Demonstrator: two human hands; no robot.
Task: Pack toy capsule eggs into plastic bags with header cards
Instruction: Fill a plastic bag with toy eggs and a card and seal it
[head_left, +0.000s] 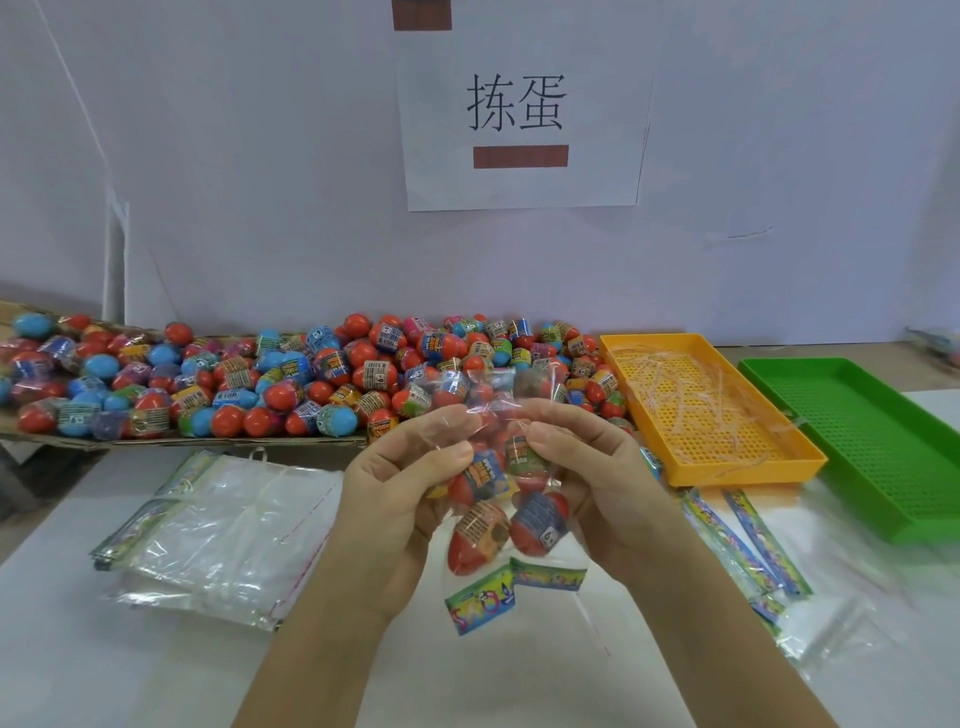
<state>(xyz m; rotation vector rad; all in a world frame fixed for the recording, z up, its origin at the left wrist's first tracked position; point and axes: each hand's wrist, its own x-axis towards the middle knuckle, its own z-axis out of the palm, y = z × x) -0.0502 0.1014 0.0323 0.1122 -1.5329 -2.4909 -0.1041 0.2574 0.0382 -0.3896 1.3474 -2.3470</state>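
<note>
I hold a clear plastic bag (498, 410) up over the white table, header card (511, 587) hanging at its lower end. Several red capsule eggs (537, 525) with printed wrappers sit inside it. My left hand (400, 493) grips the bag's left side, thumb and fingers pinching the film near its open top. My right hand (597, 478) pinches the right side of the film the same way. A big heap of loose red, blue and green capsule eggs (291, 379) lies on flattened cardboard behind my hands.
A stack of empty bags with header cards (218, 535) lies at the left. An orange perforated tray (696, 410) holding clear strips and a green tray (872, 441) stand at the right. More carded bags (748, 545) lie in front of the orange tray. A paper sign hangs on the wall.
</note>
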